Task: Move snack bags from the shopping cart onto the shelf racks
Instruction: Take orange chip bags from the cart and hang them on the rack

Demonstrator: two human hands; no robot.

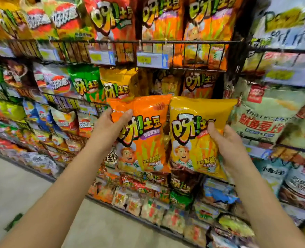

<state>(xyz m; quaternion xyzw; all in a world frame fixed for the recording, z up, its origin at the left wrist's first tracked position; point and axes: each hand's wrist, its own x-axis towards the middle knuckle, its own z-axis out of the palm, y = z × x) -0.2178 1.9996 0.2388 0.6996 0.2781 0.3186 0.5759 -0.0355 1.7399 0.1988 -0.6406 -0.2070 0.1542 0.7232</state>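
Left grip [112, 122] is closed on the upper left corner of an orange snack bag [148, 136], thumb laid across the printed front and fingers curled out of sight behind. Right grip [225, 140] pinches a yellow snack bag [192, 151] at its right edge in the same way, thumb on the front and fingers hidden.

Both bags are held in the air, side by side, in front of the middle shelf rack. Each stands nearly upright with its long axis vertical, top seam up and printed face turned to the camera. Their inner edges meet, and the yellow one seems to lap slightly over the orange.

The held bags hide the rack rail and the stock right behind them. Whether either bag touches the rack cannot be told. Most of the scene toward the edges is smeared by blur, so little of the print there is readable.

Far behind and above, a black wire rack [183, 42] carries price tags [152, 59] and more orange bags. On the level behind the hands stand a green bag [85, 83], a yellow shelf bag [119, 83] and a dark orange bag [198, 85]. Pale green bags [266, 119] fill the right side. Lower racks run down to the grey floor [22, 185] at near left.
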